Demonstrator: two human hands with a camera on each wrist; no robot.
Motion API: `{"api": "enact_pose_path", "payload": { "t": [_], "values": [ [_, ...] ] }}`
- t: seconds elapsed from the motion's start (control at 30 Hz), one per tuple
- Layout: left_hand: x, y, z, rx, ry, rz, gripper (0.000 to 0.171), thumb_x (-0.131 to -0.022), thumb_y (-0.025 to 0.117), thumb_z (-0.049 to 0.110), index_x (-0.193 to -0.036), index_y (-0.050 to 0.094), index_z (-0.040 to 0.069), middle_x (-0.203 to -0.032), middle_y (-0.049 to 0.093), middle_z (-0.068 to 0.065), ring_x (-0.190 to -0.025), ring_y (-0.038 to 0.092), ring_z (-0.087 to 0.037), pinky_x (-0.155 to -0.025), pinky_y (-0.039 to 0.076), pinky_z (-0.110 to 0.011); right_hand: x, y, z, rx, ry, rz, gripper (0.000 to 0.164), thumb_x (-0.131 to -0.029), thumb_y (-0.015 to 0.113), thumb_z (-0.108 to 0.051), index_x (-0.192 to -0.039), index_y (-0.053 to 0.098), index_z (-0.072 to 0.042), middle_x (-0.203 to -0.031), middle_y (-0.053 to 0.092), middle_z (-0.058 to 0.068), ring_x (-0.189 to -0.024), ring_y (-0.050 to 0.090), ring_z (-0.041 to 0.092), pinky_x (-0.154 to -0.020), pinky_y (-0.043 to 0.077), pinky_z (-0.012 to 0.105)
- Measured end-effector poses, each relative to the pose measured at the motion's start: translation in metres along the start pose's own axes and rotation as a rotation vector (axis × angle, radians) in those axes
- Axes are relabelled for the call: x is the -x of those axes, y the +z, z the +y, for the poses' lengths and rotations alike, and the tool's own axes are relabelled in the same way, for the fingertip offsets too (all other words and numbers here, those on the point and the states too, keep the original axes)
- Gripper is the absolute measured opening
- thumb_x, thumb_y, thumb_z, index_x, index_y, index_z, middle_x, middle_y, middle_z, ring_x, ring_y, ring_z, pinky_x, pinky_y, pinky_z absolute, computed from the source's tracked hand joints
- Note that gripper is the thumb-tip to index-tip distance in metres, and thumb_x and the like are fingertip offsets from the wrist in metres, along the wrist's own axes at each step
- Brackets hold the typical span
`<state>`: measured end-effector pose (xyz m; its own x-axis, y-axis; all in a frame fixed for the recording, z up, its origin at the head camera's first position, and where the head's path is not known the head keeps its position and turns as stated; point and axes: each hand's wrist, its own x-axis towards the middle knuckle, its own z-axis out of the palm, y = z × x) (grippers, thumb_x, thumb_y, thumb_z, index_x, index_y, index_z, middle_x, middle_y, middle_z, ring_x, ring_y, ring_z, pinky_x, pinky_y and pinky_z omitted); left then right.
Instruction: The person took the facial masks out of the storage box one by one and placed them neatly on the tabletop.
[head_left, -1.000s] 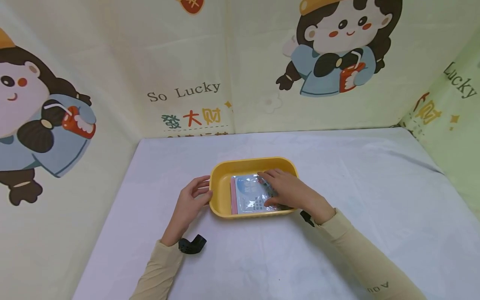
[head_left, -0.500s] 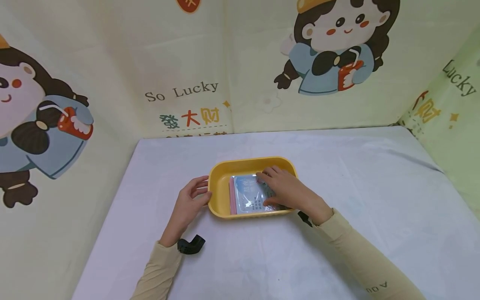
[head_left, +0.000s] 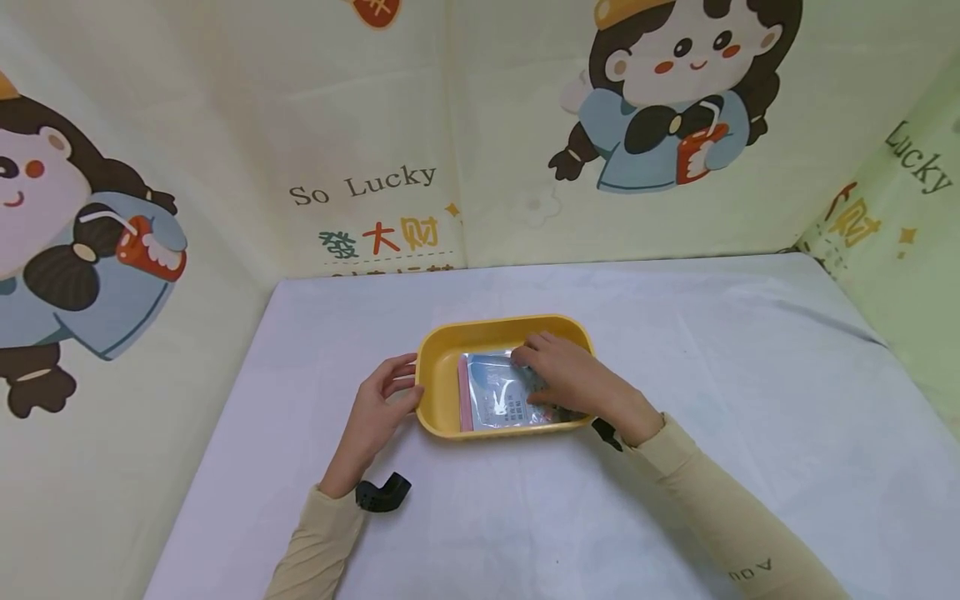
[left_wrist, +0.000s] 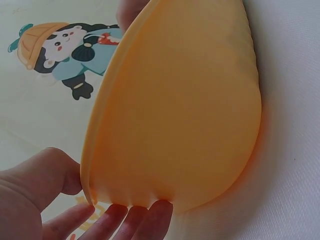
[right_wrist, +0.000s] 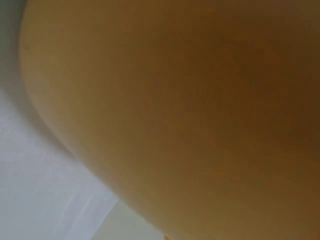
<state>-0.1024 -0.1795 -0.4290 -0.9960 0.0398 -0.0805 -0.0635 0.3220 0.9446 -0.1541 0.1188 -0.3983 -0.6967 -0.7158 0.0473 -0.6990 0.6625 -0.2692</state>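
A yellow plastic basin (head_left: 442, 395) stands on the table in the head view. Inside lies a flat, glossy light-blue packet (head_left: 497, 396) with dark printing. A pink edge (head_left: 465, 393) shows along its left side. My right hand (head_left: 572, 373) reaches in over the basin's right end and grips the packet between thumb and fingers, covering its right part. At the left end, my left hand (head_left: 381, 404) holds the basin. The left wrist view shows its thumb at the rim and its fingertips (left_wrist: 161, 212) against the outer wall. Only the basin's blurred wall (right_wrist: 170, 125) fills most of the right wrist view.
A white cloth (head_left: 480, 517) covers the table around the basin. Behind and beside it hang cream curtains (head_left: 510, 217) printed with cartoon figures and lettering. Black wrist devices (head_left: 383, 492) sit by both wrists.
The fingers of my right hand have drawn in slightly towards the thumb on the packet, and its shine has changed. My left hand and the basin stay almost in place.
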Motion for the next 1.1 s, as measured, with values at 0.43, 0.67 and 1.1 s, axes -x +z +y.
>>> {"api": "enact_pose_path", "payload": {
  "t": [0.43, 0.67, 1.1],
  "values": [
    [0.0, -0.001, 0.0, -0.003, -0.003, 0.001, 0.049, -0.092, 0.067, 0.009, -0.139, 0.053, 0.012, -0.133, 0.058, -0.013, -0.117, 0.061, -0.029, -0.081, 0.059, -0.026, -0.006, -0.004, 0.002, -0.114, 0.104, 0.024, 0.022, -0.096, 0.065, -0.014, -0.116, 0.068, -0.007, -0.113, 0.069, 0.004, -0.104, 0.064, 0.019, -0.096, 0.054, 0.037],
    [0.001, 0.0, -0.001, -0.004, 0.003, -0.007, 0.05, -0.093, 0.067, 0.009, -0.14, 0.052, 0.012, -0.133, 0.057, -0.013, -0.117, 0.06, -0.029, -0.082, 0.059, -0.026, -0.005, -0.008, 0.003, -0.136, 0.094, 0.085, 0.013, -0.094, 0.067, -0.009, -0.106, 0.07, -0.01, -0.101, 0.069, -0.001, -0.089, 0.06, 0.014, -0.085, 0.055, 0.032],
    [0.0, 0.0, 0.0, 0.005, 0.01, -0.01, 0.049, -0.093, 0.066, 0.008, -0.14, 0.052, 0.011, -0.133, 0.057, -0.015, -0.117, 0.06, -0.031, -0.081, 0.06, -0.026, -0.002, -0.018, 0.005, -0.218, 0.075, 0.085, 0.014, -0.095, 0.065, -0.009, -0.107, 0.07, -0.011, -0.103, 0.069, -0.002, -0.088, 0.06, 0.012, -0.082, 0.055, 0.031]
  ]
}}
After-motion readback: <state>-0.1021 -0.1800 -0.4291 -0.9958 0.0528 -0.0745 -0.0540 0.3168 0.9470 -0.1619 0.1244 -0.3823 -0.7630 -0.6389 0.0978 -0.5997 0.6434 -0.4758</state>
